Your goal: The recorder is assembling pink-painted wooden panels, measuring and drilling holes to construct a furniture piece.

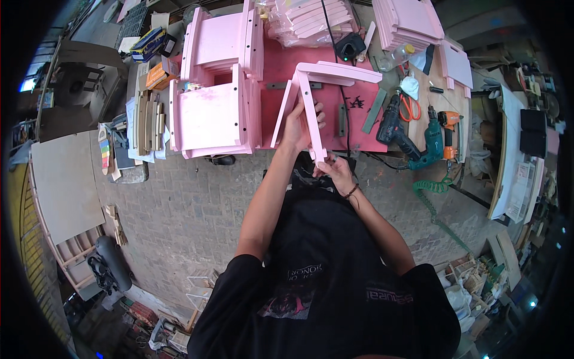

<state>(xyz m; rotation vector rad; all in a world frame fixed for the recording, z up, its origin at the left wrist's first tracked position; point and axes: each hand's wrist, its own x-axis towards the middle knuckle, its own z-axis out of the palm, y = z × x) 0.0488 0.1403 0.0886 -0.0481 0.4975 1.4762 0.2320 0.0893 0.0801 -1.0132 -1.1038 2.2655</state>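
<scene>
A pink wooden assembly (310, 110) of joined boards is held up in front of me, tilted over the table's near edge. Dark holes show along its narrow upright. My left hand (294, 129) is wrapped round the boards at mid-height, its fingertips showing past the upright. At the lower end, my right hand (339, 175) closes its fingers on the tip of the same piece. Left of it stand stacked pink assemblies (206, 122) of a similar make. Small dark screws (357, 103) lie loose on the red table top (287, 60) to the right.
Two power drills, one dark (393, 125) and one teal (433, 140), lie at the table's right with an orange air tool (448, 122) and orange-handled scissors (411, 106). A black cable (342, 78) crosses the table. A green coiled hose (431, 186) hangs down to the paved floor (179, 209).
</scene>
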